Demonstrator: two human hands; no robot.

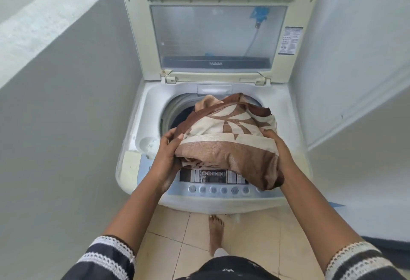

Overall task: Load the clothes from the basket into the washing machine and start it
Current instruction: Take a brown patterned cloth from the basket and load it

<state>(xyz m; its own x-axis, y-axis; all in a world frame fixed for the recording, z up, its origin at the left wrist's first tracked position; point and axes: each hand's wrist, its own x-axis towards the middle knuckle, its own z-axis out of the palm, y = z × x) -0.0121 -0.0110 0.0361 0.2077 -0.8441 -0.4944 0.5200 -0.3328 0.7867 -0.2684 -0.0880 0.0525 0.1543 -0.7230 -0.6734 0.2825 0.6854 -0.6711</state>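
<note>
bundle: brown-cream cloth bundle [226, 137], centre frame, over washer drum [175, 111]
feel: soft, bulky, likely light
grip: left hand [168, 157] and right hand [274, 144] closed on bundle's sides
hold: support underneath

Single head-worn view, wide-angle, looking forward and steeply down. Washing machine [213, 106] centred, close, within arm's reach; raised lid [213, 33] fills top beyond it, floor tiles [177, 235] at bottom before it, walls bend at both sides.

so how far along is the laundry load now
Done: the washer lid is up and something dark already lies in the drum. In hand: both hands, left and right, hold a brown patterned cloth over the opening. Left: drop it in, shut the lid, press the buttons.
</note>
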